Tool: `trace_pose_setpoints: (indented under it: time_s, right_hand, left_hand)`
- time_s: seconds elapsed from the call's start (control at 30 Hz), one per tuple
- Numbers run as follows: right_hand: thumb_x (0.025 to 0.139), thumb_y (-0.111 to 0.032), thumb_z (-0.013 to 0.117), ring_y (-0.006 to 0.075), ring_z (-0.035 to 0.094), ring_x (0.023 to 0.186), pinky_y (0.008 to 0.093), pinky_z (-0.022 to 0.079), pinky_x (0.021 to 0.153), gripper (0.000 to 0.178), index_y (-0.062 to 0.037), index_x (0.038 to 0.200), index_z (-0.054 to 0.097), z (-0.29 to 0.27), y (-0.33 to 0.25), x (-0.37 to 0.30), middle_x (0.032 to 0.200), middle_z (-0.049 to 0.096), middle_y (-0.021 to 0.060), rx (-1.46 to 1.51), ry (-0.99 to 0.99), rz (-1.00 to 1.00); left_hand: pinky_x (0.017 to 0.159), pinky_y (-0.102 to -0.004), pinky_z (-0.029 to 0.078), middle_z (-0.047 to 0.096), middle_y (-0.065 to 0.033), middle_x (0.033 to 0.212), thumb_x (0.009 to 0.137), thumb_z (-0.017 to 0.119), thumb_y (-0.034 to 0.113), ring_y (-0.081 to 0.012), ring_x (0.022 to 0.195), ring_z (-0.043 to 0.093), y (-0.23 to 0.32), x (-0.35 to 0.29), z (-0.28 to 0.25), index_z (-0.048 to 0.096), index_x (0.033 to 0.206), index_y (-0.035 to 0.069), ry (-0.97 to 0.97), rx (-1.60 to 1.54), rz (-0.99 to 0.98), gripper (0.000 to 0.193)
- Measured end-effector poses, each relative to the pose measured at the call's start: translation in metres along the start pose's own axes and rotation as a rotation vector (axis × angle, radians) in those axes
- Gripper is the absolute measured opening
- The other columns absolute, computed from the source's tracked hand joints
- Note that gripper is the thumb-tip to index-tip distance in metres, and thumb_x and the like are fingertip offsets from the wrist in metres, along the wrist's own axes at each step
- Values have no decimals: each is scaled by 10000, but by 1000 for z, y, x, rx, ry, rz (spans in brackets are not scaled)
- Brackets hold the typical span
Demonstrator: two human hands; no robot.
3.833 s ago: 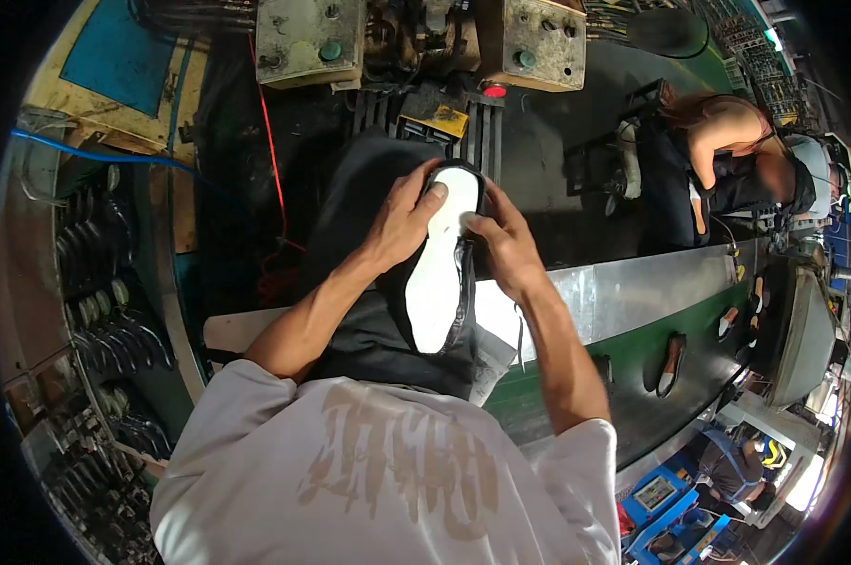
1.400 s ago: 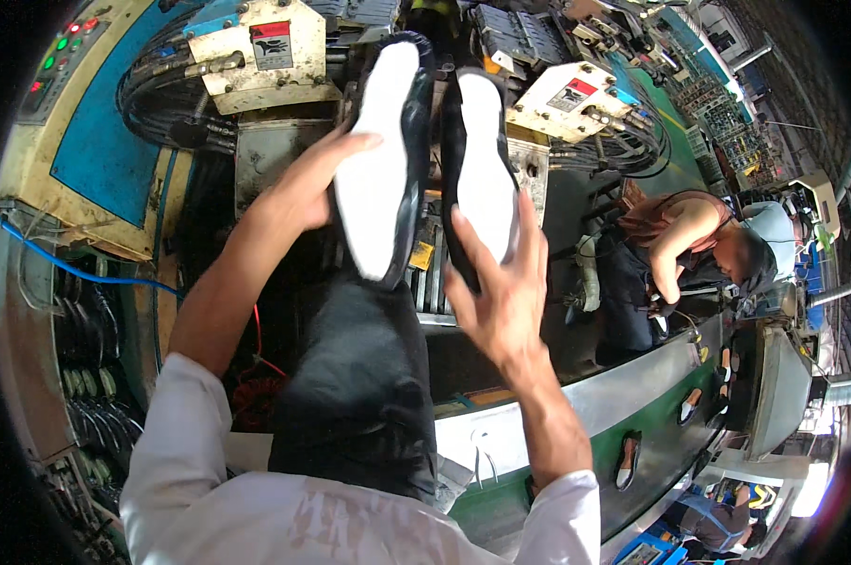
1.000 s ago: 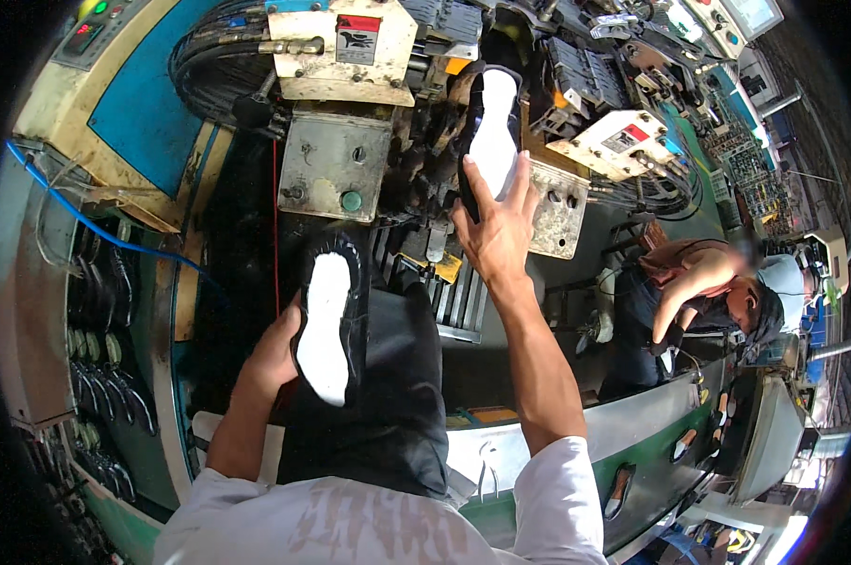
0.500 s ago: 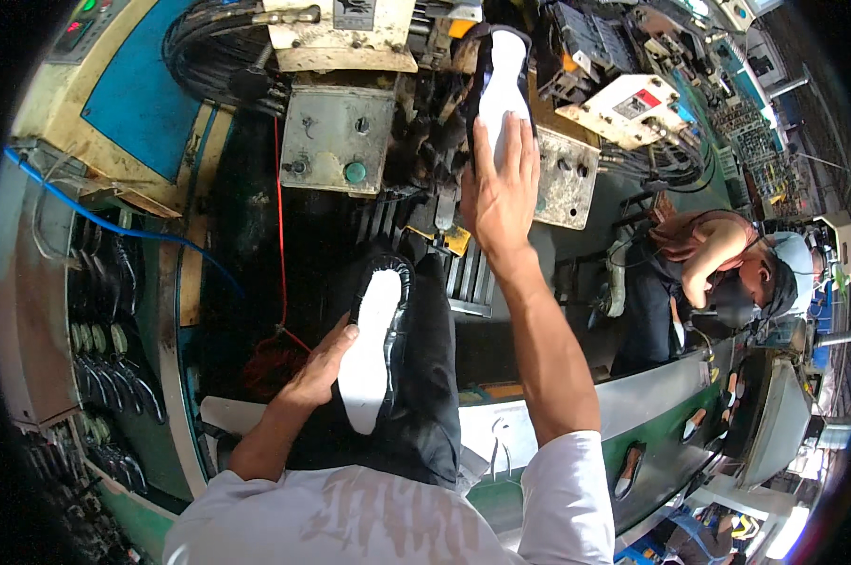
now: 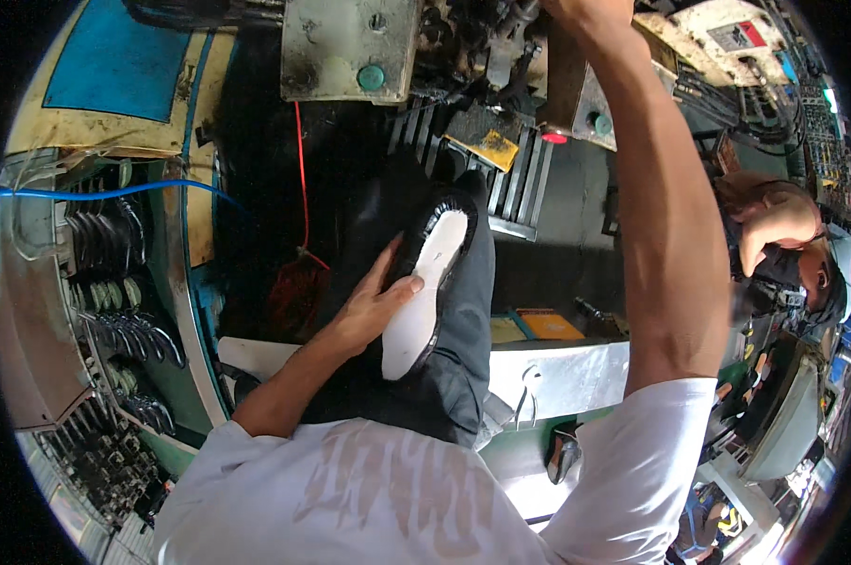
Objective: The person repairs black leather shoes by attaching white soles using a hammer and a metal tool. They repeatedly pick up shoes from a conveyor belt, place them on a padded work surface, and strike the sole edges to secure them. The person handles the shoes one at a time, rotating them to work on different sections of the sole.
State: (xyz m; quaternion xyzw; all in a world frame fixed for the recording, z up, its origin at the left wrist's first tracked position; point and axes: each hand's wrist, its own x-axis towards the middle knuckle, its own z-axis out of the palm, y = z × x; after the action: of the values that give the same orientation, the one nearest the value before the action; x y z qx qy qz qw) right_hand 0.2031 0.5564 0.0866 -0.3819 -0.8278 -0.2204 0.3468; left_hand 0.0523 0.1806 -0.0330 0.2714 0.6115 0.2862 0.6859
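My left hand (image 5: 376, 303) grips a black shoe upper (image 5: 416, 292) over my thighs. Its white sole side faces up, and the black edge is pleated round the toe, which points away from me. The thumb lies on the white surface; the other fingers go round the dark side. My right arm stretches far forward to the machine (image 5: 486, 47), and only part of my right hand (image 5: 590, 11) shows at the upper edge. Its fingers are cut off, so what it touches is hidden. The second white-soled shoe is out of view.
A control box (image 5: 345, 47) with a green button stands ahead; a red button (image 5: 554, 138) is farther right. Pliers (image 5: 529, 395) lie on the pale ledge. A rack of dark shoes (image 5: 129, 311) is at left, with a blue hose (image 5: 133, 191) above. A co-worker (image 5: 774, 226) bends at right.
My right hand has left the shoe on the machine and moved forward and right, mostly out of view. The view has shifted forward-down. The shoe in my left hand has tilted rightward.
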Motion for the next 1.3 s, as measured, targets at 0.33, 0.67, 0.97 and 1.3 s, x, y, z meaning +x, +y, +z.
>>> trace_pose_setpoints:
  time_s: [0.33, 0.67, 0.97, 1.3]
  right_hand:
    - [885, -27, 650, 479, 479, 1419, 524, 420, 1174, 667, -140, 1535, 552, -5, 2, -3, 1557, 479, 277, 24, 11, 7]
    - [841, 103, 594, 386, 506, 1444, 431, 507, 1113, 731, -136, 1531, 575, -123, -43, -278, 1619, 447, 243, 266, -336, 564]
    - [980, -205, 736, 525, 376, 1494, 533, 355, 1227, 670, -6, 1560, 467, -343, -210, -651, 1603, 384, 357, -6, -712, 1134]
    - [1043, -262, 638, 137, 582, 666, 259, 469, 556, 306, 25, 1138, 690, -333, -183, -574, 824, 641, 63, 909, 91, 2169]
  left_hand:
    - [1212, -469, 379, 493, -352, 1542, 1078, 505, 584, -472, 1496, 424, 34, 52, -10, 269, 1648, -43, -104, 832, 112, 880]
    - [1130, -527, 445, 475, -457, 1430, 1106, 519, 405, -566, 1340, 524, -21, 79, 19, 254, 1632, -60, 80, 715, 312, 750]
    - [1202, -512, 366, 410, -403, 1543, 1052, 604, 442, -528, 1469, 398, -22, 20, 13, 326, 1597, -94, 69, 984, 326, 813]
    - [1252, -398, 319, 255, -249, 1717, 1053, 662, 398, -344, 1539, 379, -44, -33, 24, 63, 1708, 40, -86, 310, 61, 957]
